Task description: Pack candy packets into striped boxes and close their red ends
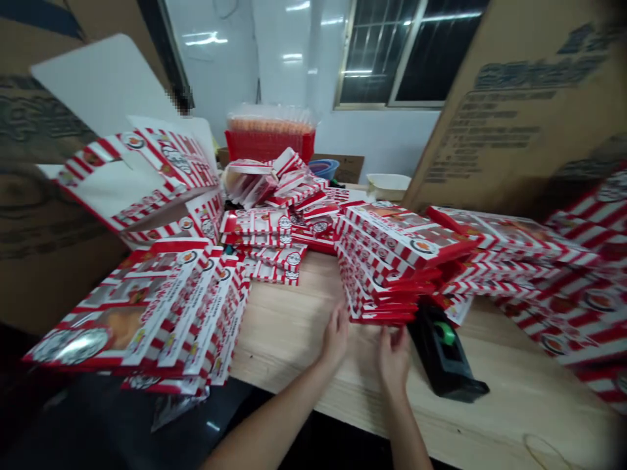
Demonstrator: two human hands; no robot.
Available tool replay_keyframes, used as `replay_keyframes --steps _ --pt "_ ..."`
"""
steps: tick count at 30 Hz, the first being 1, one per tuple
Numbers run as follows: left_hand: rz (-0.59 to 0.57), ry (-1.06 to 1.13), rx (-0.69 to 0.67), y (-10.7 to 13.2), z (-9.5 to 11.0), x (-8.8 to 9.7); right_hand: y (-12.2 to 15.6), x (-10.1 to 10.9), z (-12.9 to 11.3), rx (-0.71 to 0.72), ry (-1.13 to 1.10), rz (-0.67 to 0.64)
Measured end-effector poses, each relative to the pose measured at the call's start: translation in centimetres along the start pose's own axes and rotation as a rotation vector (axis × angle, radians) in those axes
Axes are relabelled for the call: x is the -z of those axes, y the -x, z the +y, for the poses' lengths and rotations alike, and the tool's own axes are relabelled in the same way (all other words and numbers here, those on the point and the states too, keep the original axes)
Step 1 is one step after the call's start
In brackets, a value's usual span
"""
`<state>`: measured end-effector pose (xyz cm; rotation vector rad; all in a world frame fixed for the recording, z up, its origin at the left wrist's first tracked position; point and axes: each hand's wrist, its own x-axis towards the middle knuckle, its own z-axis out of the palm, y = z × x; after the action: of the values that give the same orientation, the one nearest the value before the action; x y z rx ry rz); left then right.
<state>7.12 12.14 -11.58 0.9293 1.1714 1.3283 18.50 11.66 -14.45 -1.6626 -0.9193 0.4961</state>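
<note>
A tilted stack of flat red-and-white striped boxes (379,261) with clear windows stands before me on the wooden table. At the stack's lower left corner, my left hand (336,338) grips it with fingers against the side. My right hand (394,359) is closed at the bottom front edge, its fingertips partly hidden by the lowest box. Close to the right hand sits a black tape dispenser (453,362) with a green core.
More striped boxes (147,307) are stacked at the left table edge, below an open striped carton (122,183). Packets (267,228) lie behind. Boxes (509,241) fill the right side. A red crate (269,145) and large cardboard boxes (509,111) stand at the back.
</note>
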Motion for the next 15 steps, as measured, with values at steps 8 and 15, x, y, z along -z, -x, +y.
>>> replay_keyframes --steps 8,15 --pt "0.105 -0.486 -0.34 17.0 6.5 18.0 13.5 -1.5 -3.0 -0.205 -0.261 -0.431" --pt "0.712 -1.343 -0.635 14.9 18.5 28.6 23.9 -7.9 -9.2 -0.751 -0.603 -0.917"
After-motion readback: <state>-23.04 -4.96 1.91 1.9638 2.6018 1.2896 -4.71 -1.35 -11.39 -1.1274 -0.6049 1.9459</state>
